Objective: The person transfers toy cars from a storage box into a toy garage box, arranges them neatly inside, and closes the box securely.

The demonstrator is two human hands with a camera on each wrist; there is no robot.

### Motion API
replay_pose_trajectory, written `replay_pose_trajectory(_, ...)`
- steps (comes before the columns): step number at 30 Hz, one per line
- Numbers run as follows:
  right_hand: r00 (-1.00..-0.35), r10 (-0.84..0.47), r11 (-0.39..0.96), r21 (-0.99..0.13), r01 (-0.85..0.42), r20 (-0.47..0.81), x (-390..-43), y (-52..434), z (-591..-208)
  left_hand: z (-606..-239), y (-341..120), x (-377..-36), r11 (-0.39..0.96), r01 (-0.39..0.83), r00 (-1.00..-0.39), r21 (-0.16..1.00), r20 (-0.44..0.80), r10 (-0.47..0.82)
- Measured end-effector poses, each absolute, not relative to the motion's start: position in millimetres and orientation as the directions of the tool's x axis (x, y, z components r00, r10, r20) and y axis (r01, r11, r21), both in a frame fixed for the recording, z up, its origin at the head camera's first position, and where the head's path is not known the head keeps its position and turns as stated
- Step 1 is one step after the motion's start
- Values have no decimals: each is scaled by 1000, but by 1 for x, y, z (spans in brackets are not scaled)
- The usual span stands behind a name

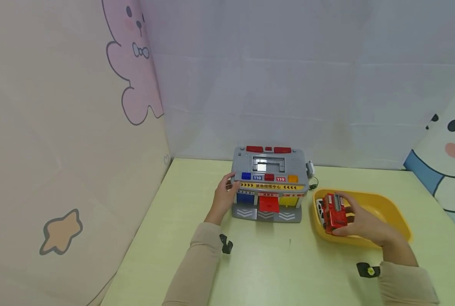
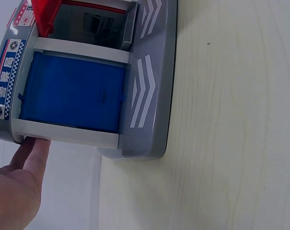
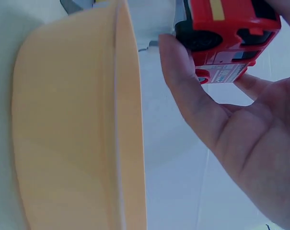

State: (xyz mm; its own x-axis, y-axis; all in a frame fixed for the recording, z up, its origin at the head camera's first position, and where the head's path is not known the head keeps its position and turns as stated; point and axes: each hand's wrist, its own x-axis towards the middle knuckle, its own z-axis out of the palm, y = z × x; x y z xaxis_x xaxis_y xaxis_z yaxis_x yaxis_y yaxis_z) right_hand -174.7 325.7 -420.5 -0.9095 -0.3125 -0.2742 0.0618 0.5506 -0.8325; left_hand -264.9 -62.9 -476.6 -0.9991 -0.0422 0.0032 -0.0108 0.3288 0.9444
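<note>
My right hand (image 1: 363, 223) grips a red toy fire truck (image 1: 334, 212) between thumb and fingers, over the left part of a yellow bin (image 1: 399, 221). In the right wrist view the truck (image 3: 231, 28) is above the bin's rim, its wheels and side showing. My left hand (image 1: 223, 197) touches the left side of a grey toy emergency station (image 1: 267, 180). Its fingers (image 2: 37, 158) lie against the side by the blue door (image 2: 73, 91). The station's red middle door (image 1: 269, 204) is raised; the blue and yellow doors are down.
Inside the bin, partly hidden by the truck, is a white and black toy (image 1: 320, 210). A white piece with a dark cord (image 1: 310, 169) is at the station's right side. A pale wooden table (image 1: 273, 267) bears everything, with a cloth wall (image 1: 273, 85) behind it.
</note>
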Motion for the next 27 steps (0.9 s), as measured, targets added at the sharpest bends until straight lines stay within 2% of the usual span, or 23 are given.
replay_pose_trajectory(6,-911,-308,558,-828,62,-276,-174,310,-424,-477,-63,-266,328,-12,-999,945,1,-40)
replay_pose_trajectory(21,-908,-378,468,-884,-19,-181,-172,281,-435,-480,-65,-265,319,15,-999,947,25,-29)
replay_pose_trajectory(27,-896,-399,452,-892,-8,-194,-172,273,-438,-481,-66,-266,313,29,-999,949,35,-16)
